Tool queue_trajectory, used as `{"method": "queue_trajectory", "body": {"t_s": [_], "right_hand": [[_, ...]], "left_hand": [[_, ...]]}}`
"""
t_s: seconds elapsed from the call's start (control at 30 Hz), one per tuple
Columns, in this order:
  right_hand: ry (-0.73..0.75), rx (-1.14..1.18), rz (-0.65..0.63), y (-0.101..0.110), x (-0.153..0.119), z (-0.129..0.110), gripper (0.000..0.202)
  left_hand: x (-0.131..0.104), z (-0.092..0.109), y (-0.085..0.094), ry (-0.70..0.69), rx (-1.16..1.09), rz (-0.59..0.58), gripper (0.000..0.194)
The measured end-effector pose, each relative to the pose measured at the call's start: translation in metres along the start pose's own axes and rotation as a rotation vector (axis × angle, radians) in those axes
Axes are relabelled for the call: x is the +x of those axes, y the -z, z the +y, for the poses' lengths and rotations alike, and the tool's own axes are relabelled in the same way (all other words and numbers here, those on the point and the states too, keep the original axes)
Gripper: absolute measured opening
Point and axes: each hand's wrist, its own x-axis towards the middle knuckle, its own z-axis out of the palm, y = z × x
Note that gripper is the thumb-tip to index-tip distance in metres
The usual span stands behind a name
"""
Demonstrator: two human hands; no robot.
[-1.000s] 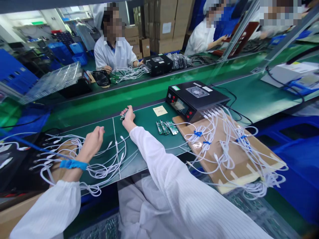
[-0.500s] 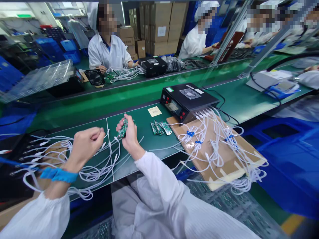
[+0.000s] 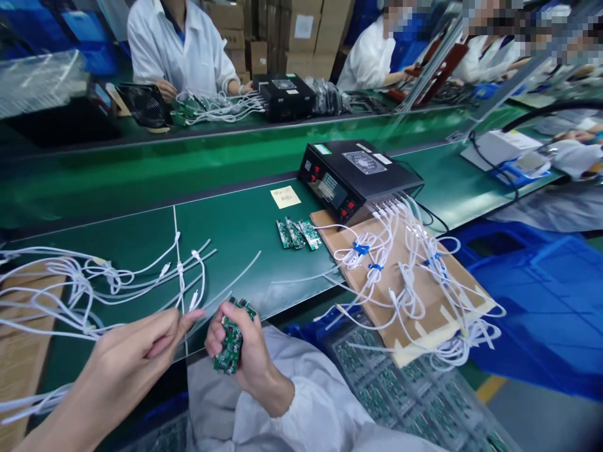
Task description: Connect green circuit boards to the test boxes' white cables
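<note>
My right hand point(image 3: 247, 348) is closed around green circuit boards point(image 3: 229, 345), held at the front edge of the bench, above my lap. My left hand point(image 3: 141, 342) is at the left, thumb and fingers pressed together in a pinch. Whatever may be between its fingertips is too small to make out. Just beyond the fingertips lie white cables point(image 3: 181, 270) with small plugs, spread over the green bench top. A few more circuit boards point(image 3: 298, 233) lie side by side in the middle of the bench, apart from both hands.
A black test box point(image 3: 360, 179) with a screen stands behind a cardboard sheet point(image 3: 409, 326) covered with bundled white cables. A yellow note point(image 3: 285, 196) lies on the bench. Blue crates point(image 3: 541, 301) stand at the right; clear trays point(image 3: 400, 383) of boards lie below. Co-workers sit across the bench.
My right hand has come down and nearer to me with the circuit boards. The left hand has also moved lower, its fingertips now beside the white plugs. The view has tilted down.
</note>
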Motion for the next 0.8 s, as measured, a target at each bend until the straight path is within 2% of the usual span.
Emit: {"method": "queue_trajectory", "body": {"t_s": [0.07, 0.13, 0.33, 0.43, 0.53, 0.6, 0.73, 0.8], "right_hand": [[0.029, 0.004, -0.025, 0.000, -0.001, -0.007, 0.037], [0.060, 0.025, -0.032, -0.002, 0.000, -0.015, 0.034], [0.111, 0.128, -0.049, 0.000, 0.003, -0.027, 0.031], [0.130, 0.150, -0.058, 0.002, 0.006, -0.031, 0.031], [0.126, 0.147, -0.032, 0.004, 0.011, -0.032, 0.032], [0.126, 0.156, -0.013, 0.007, 0.014, -0.032, 0.032], [0.121, 0.172, 0.001, 0.009, 0.017, -0.030, 0.033], [0.110, 0.191, 0.011, 0.009, 0.018, -0.029, 0.034]], "left_hand": [[0.004, 0.003, -0.007, -0.041, -0.033, -0.066, 0.043], [0.009, 0.008, -0.012, -0.067, -0.035, -0.084, 0.042], [0.023, 0.020, -0.023, 0.119, -0.080, -0.074, 0.035], [0.030, 0.024, -0.025, 0.106, -0.122, -0.068, 0.035], [0.035, 0.029, -0.023, 0.116, -0.159, -0.120, 0.036], [0.034, 0.030, -0.023, 0.077, -0.149, -0.141, 0.041], [0.027, 0.028, -0.028, -0.036, -0.056, -0.067, 0.047], [0.024, 0.026, -0.032, -0.040, -0.059, -0.124, 0.043]]}}
